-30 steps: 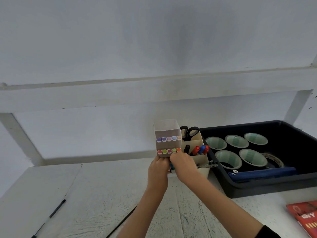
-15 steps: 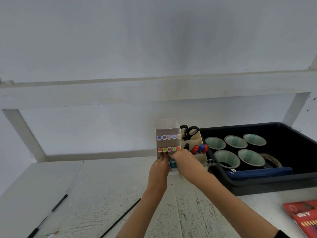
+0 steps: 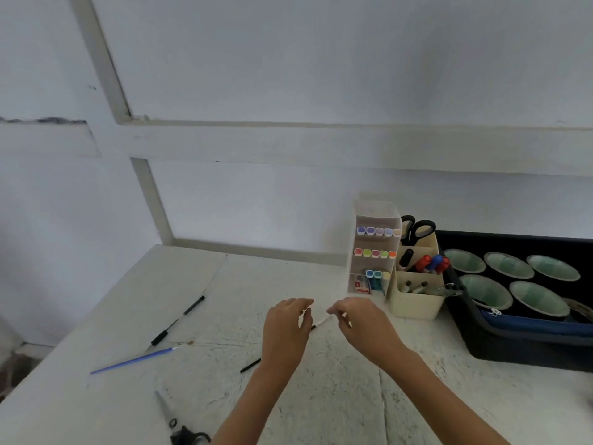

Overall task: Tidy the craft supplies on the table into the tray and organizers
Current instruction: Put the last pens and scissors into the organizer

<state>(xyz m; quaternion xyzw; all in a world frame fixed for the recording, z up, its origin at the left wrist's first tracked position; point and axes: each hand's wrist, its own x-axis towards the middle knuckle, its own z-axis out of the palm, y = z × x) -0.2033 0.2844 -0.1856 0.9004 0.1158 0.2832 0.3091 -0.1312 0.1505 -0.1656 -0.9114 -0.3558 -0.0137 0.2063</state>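
Soft even daylight, faint shadows; slight motion blur overall, wide-angle bending at edges, no glare

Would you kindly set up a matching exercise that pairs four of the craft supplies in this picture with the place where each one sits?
Things:
1. blue paintbrush
2. tape rolls
3. red and blue markers
4. pastel-capped pens

Places:
A. standing in the cream organizer
B. inside the black tray
C. lying loose on the table
D. on the shelves of the clear organizer

Pairs: 1-C, 2-B, 3-A, 4-D.
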